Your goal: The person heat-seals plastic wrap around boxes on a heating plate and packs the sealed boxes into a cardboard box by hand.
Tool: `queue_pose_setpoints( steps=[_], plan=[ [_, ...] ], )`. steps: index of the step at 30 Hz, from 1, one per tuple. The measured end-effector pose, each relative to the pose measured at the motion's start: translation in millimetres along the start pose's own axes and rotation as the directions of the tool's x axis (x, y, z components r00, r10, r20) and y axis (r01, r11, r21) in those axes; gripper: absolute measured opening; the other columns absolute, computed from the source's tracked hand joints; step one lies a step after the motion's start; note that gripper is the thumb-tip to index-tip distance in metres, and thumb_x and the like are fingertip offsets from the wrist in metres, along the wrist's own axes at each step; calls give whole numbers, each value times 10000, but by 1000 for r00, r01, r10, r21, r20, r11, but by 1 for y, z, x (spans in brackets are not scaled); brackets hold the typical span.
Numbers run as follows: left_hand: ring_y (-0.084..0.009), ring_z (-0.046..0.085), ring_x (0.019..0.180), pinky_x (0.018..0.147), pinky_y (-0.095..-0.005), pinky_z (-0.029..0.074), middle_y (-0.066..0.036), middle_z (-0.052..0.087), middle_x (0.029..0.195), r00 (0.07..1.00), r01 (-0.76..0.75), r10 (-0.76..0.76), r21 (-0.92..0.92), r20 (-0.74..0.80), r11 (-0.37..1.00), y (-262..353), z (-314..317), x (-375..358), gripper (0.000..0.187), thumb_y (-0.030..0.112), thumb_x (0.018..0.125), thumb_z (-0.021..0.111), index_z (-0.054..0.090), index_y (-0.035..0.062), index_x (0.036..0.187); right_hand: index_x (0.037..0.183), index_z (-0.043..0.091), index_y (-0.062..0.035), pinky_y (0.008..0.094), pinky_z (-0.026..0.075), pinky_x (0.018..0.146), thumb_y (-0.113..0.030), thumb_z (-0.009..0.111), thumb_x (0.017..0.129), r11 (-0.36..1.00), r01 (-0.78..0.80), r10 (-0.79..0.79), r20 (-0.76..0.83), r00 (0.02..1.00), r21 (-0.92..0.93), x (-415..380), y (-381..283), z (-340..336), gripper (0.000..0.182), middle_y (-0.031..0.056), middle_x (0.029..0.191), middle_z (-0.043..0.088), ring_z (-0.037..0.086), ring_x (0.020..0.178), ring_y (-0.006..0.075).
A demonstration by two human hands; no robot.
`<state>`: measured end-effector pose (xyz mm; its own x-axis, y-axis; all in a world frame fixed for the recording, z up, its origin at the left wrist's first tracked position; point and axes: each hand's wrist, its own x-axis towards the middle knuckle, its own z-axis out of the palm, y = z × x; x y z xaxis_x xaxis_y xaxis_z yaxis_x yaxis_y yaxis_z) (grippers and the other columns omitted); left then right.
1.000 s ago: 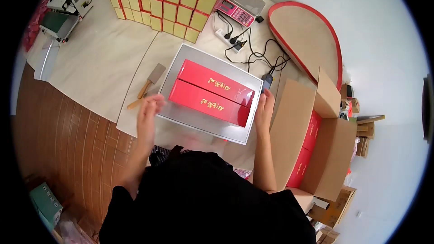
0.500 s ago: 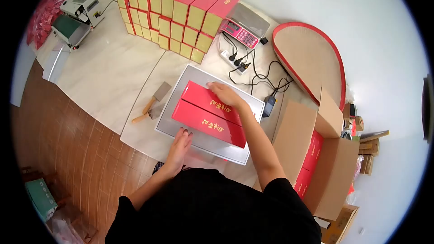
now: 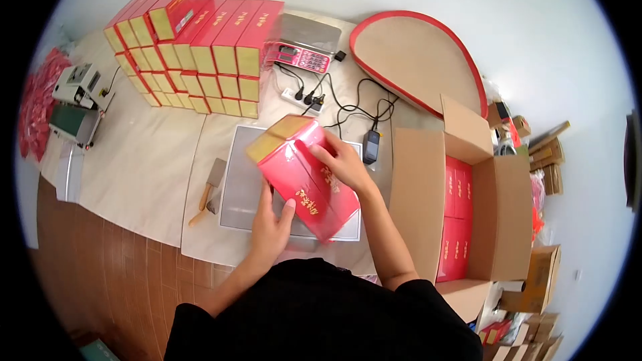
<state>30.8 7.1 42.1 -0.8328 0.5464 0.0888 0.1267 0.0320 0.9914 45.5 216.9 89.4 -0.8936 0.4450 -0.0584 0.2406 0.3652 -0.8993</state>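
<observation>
Two red boxes (image 3: 290, 172) with gold lettering and gold ends are held side by side, tilted, above a grey plate (image 3: 239, 190) with a white rim. My left hand (image 3: 271, 228) grips them from the lower left, its thumb on the red face. My right hand (image 3: 346, 167) holds the other side, with fingers partly hidden behind the boxes. To the left of the plate lies a wooden-handled scraper (image 3: 215, 177), beside another wooden-handled tool (image 3: 198, 216).
A stack of similar boxes (image 3: 227, 57) stands at the back left. Behind the plate are a pink-keyed scale (image 3: 302, 57), a power strip (image 3: 301, 100) and cables. An open carton (image 3: 418, 194) of red boxes is at the right; a red-rimmed tray (image 3: 418, 57) leans against the wall.
Both hands have closed on the two red boxes and lifted them off the grey plate, turning and tilting them so the gold ends show. The camera view has shifted right.
</observation>
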Motion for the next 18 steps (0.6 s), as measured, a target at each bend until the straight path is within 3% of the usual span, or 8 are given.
queue_pose_setpoints(
  steps=[2,3,4,6,10,12,15,18],
  plan=[
    [-307,498,1217,975,-357,408,-244,459,1334,998,-61,61,33,1,998,30,4,8,675,232,924,555,214,-51,1433,1357,459,-81,319,483,821,-424,635,834,991,101,-85,-180,980,83,-34,-2,-9,649,155,993,673,655,902,208],
    [-315,537,1168,938,-365,438,-235,481,1315,996,-89,86,149,20,985,38,4,11,664,270,929,542,236,-36,1432,1367,450,-90,321,486,836,-409,638,841,993,58,-35,-219,975,100,-49,2,-11,644,155,1029,672,649,952,204],
    [-315,537,1168,938,-365,438,-235,481,1315,995,-99,94,149,43,984,36,3,14,664,270,929,542,236,-36,1432,1387,426,-97,332,489,867,-394,630,855,970,107,-51,-250,967,218,-64,6,-8,643,167,1093,652,635,1014,215],
    [-315,535,1166,941,-361,434,-222,483,1318,986,-168,166,245,27,955,28,-2,18,640,309,937,520,268,-24,1423,1398,404,-80,355,489,900,-342,614,877,946,191,-93,-346,933,261,-85,6,5,620,185,1163,617,616,1063,244],
    [-277,508,1186,984,-346,391,-180,491,1319,989,-132,129,54,66,990,26,-19,12,557,357,984,410,332,-17,1390,1387,405,-44,378,482,932,-260,580,904,971,158,-83,-366,927,178,-113,-8,19,557,199,1250,564,577,1133,260],
    [-246,475,1210,1017,-331,351,-162,484,1327,988,-133,122,131,91,982,21,-31,9,539,369,1008,333,349,-21,1380,1336,460,-24,348,507,876,-250,538,933,982,138,-75,-401,913,129,-117,-6,23,468,174,1188,598,610,1058,241],
    [-240,362,1313,1079,-320,265,-159,399,1404,986,82,-54,-178,156,981,18,-45,15,538,362,1023,289,327,-22,1398,1226,522,5,292,497,757,-258,459,979,940,80,62,-396,916,331,-112,-3,26,366,134,1045,613,596,841,211],
    [-252,345,1325,1085,-332,259,-164,382,1415,992,-21,32,-89,118,996,27,-47,34,516,325,1009,341,330,-14,1397,1267,481,3,310,480,811,-271,461,978,980,145,-67,-453,889,140,-86,7,22,399,152,1155,556,580,923,218]
  ],
)
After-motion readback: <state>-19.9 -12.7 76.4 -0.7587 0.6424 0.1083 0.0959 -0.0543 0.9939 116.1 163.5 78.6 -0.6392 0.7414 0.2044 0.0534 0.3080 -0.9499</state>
